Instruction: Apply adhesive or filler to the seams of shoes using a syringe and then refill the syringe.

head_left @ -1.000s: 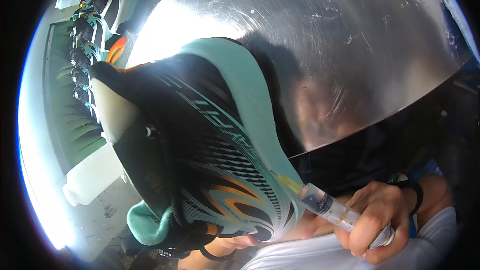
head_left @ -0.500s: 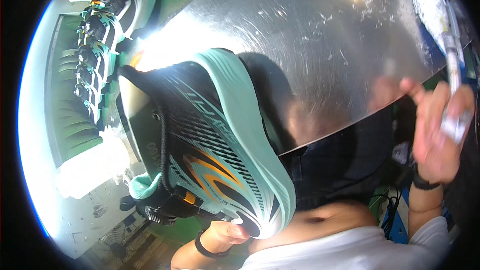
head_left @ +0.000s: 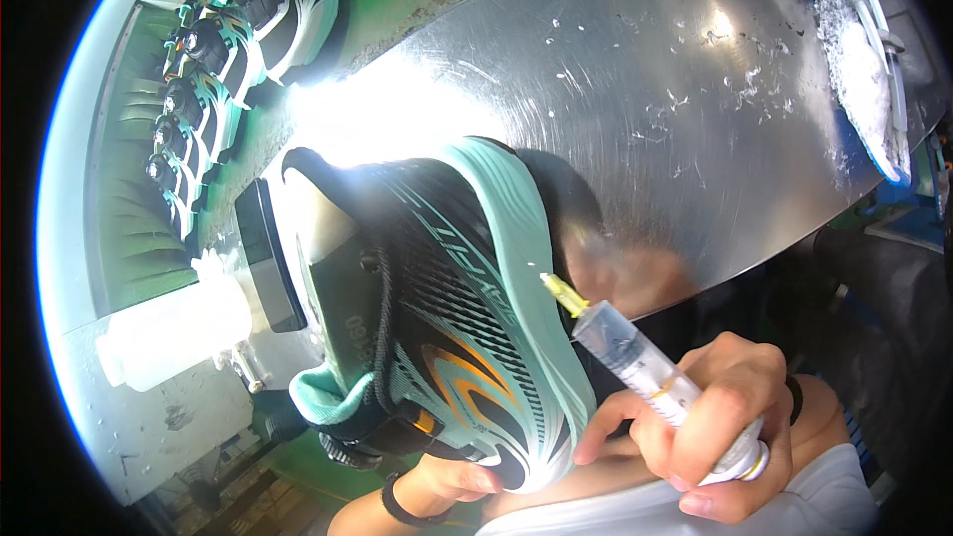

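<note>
At far left stand similar shoes [head_left: 204, 45] in a row. The left hand [head_left: 452, 484] presses its thumb on the near end of the black-and-teal shoe [head_left: 467, 263], whose sole faces right, before the metal tabletop [head_left: 635, 109]; its other fingers are hidden. Next comes the yellow tip [head_left: 564, 295] of the syringe [head_left: 625, 352], pointing at the sole's edge, though contact is unclear. The right hand's [head_left: 720, 417] fingers wrap the barrel. I'd brace the shoe firmly, keep the tip close to the edge and press evenly.
</note>
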Available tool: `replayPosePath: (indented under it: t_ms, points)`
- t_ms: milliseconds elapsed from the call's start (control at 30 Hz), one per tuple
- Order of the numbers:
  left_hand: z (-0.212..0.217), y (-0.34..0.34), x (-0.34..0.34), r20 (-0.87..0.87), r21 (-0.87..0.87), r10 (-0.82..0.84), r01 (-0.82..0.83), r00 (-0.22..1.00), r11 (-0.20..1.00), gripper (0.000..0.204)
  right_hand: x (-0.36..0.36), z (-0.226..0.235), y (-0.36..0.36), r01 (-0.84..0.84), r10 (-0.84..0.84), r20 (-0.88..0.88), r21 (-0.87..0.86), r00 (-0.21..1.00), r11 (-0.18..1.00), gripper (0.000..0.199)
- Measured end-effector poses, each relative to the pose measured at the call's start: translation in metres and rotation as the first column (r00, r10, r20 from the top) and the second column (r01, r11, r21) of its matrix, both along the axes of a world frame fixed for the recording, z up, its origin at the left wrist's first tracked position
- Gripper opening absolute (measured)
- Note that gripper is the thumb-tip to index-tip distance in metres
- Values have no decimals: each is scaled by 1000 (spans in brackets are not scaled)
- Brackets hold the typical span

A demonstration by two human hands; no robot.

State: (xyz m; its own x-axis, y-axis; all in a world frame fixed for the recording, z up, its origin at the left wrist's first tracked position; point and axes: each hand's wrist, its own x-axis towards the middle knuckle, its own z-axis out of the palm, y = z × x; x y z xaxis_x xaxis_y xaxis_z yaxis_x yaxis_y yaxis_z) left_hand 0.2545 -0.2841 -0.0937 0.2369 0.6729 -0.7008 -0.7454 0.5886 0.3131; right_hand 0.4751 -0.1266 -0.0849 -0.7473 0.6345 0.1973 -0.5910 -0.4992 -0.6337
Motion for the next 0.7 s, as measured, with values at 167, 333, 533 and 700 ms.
replayPosePath:
  t_ms: [167,333,533,700]
  points:
    - [0,-3,0,3,-27,2,-2,1000,1000,78,-5,4,8,-9,10,20,-23,1000,1000,13]
    - [2,-4,0,29,16,18,-19,999,1000,73,-5,8,12,-22,26,45,-73,999,997,12]
    - [3,-5,3,49,67,17,-20,999,998,68,2,21,11,-107,124,81,-184,989,977,13]
    - [5,-3,7,65,70,28,-32,997,997,64,13,25,-14,-10,13,171,-18,985,1000,6]
